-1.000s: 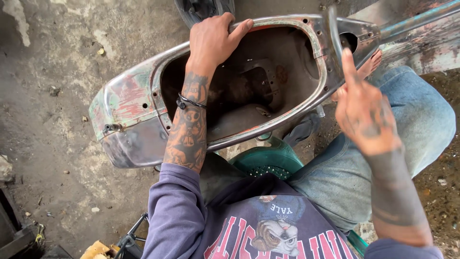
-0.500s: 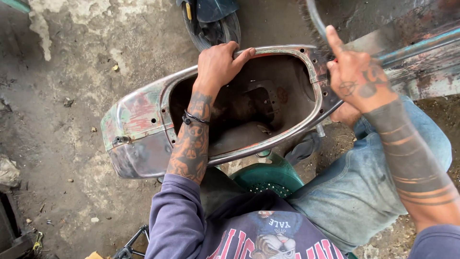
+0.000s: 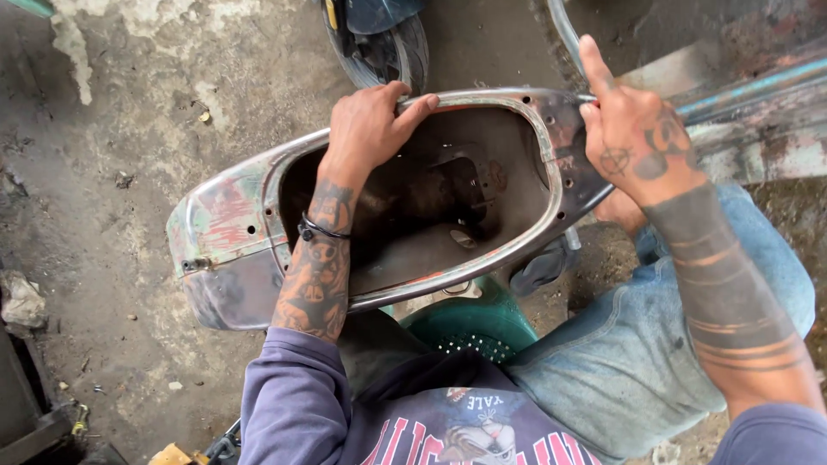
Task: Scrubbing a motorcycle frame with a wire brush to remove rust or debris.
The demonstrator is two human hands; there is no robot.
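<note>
The stiff, probably heavy scooter body shell (image 3: 379, 224) is grasped at its rim by the left hand (image 3: 370, 129) and right hand (image 3: 633, 138).

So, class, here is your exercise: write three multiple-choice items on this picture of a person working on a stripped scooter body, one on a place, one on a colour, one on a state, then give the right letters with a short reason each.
1. Where does the left hand rest?
A. on the far rim of the opening in the scooter body shell
B. on the concrete floor
C. on the person's knee

2. What colour is the plastic stool under the shell?
A. red
B. green
C. white

3. What state is the shell's paint in?
A. fresh and glossy
B. covered with a cloth
C. worn down to bare metal, with patches of colour

Answers: 1 A, the fingers curl over the rim's far edge. 2 B, its perforated seat shows green below the shell. 3 C, grey metal shows with red and green remnants near the tail.
</note>
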